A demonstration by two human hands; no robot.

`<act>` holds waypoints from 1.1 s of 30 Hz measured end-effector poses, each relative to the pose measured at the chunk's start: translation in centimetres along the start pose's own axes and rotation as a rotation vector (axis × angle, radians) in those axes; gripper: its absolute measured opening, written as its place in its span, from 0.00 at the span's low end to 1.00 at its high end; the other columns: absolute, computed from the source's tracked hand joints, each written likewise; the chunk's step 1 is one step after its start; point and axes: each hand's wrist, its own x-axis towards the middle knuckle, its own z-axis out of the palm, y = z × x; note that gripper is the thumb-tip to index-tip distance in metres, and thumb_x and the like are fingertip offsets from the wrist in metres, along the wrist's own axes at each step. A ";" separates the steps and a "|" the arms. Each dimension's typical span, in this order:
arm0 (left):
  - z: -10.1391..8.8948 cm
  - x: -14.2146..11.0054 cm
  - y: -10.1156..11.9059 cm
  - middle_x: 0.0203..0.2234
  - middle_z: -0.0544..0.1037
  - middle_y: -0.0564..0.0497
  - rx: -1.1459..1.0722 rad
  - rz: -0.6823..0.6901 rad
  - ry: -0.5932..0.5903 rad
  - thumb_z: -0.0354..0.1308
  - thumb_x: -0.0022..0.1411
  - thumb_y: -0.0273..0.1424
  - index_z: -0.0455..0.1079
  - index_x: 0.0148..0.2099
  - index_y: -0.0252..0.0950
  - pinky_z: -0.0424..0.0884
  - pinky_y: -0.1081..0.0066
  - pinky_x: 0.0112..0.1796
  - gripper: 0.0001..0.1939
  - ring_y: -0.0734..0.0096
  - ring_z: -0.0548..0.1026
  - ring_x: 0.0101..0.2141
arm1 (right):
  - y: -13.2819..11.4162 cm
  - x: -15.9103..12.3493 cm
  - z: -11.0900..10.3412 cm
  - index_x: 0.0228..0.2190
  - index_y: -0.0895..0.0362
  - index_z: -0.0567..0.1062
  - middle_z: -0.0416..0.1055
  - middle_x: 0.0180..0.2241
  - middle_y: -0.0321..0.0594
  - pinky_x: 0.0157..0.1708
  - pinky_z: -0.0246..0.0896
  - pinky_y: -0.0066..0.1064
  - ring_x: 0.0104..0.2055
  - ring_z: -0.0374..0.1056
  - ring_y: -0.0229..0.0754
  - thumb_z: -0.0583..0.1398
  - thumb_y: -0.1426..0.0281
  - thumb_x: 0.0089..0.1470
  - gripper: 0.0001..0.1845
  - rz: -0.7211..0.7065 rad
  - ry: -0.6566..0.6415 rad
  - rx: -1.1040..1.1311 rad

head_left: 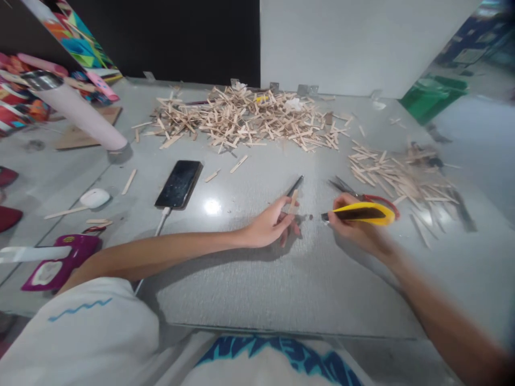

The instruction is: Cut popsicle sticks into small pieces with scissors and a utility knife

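My left hand (276, 222) is closed on a small flat wooden stick (294, 202), which points up from the fingers. Just beyond those fingers lies a thin dark pointed tool (296, 184), partly hidden by the hand. My right hand (352, 225) grips a yellow and black utility knife (364, 213), its front end toward the left hand. The two hands are apart, with tiny dark bits on the table between them. Behind the right hand rest scissors with red handles (384, 200), partly covered by the knife.
A big heap of wooden sticks (249, 118) spreads along the back; a smaller pile (402, 174) lies right. To the left are a phone (179, 184) with a white cable, a pink bottle (82, 112), a white rounded case (95, 198) and a purple object (72, 257).
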 end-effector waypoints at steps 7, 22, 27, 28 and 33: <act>0.0 -0.2 -0.2 0.38 0.85 0.48 -0.014 0.042 -0.030 0.52 0.85 0.47 0.55 0.63 0.40 0.69 0.76 0.22 0.19 0.79 0.73 0.17 | -1.1 -1.3 1.8 0.42 0.48 0.85 0.85 0.36 0.40 0.41 0.75 0.43 0.35 0.80 0.49 0.67 0.56 0.69 0.10 -0.037 0.283 -0.093; 0.4 -0.2 -0.5 0.34 0.84 0.53 0.012 0.038 -0.096 0.53 0.84 0.45 0.52 0.56 0.44 0.61 0.81 0.17 0.15 0.83 0.68 0.15 | -3.7 -2.4 5.0 0.46 0.49 0.82 0.85 0.32 0.38 0.30 0.78 0.36 0.27 0.80 0.43 0.66 0.66 0.71 0.04 -0.244 0.225 0.094; 0.3 -0.3 -0.5 0.29 0.81 0.57 0.036 0.062 -0.085 0.52 0.85 0.45 0.53 0.56 0.44 0.60 0.80 0.17 0.14 0.81 0.67 0.15 | -3.8 -2.2 5.1 0.46 0.51 0.82 0.84 0.30 0.37 0.31 0.77 0.33 0.26 0.79 0.40 0.67 0.67 0.71 0.04 -0.268 0.224 0.111; 0.3 -0.3 -0.6 0.26 0.78 0.60 0.049 0.073 -0.090 0.52 0.85 0.44 0.53 0.57 0.44 0.60 0.80 0.18 0.13 0.80 0.67 0.15 | -3.8 -2.3 5.1 0.45 0.50 0.82 0.84 0.30 0.37 0.30 0.77 0.34 0.25 0.78 0.41 0.66 0.65 0.72 0.04 -0.244 0.217 0.105; 0.4 -0.3 -0.7 0.20 0.70 0.65 0.133 0.133 -0.065 0.52 0.84 0.42 0.52 0.56 0.44 0.58 0.78 0.19 0.12 0.76 0.68 0.15 | -3.5 -2.4 5.5 0.43 0.49 0.83 0.83 0.30 0.38 0.29 0.76 0.36 0.25 0.76 0.42 0.66 0.59 0.72 0.08 -0.203 0.231 0.068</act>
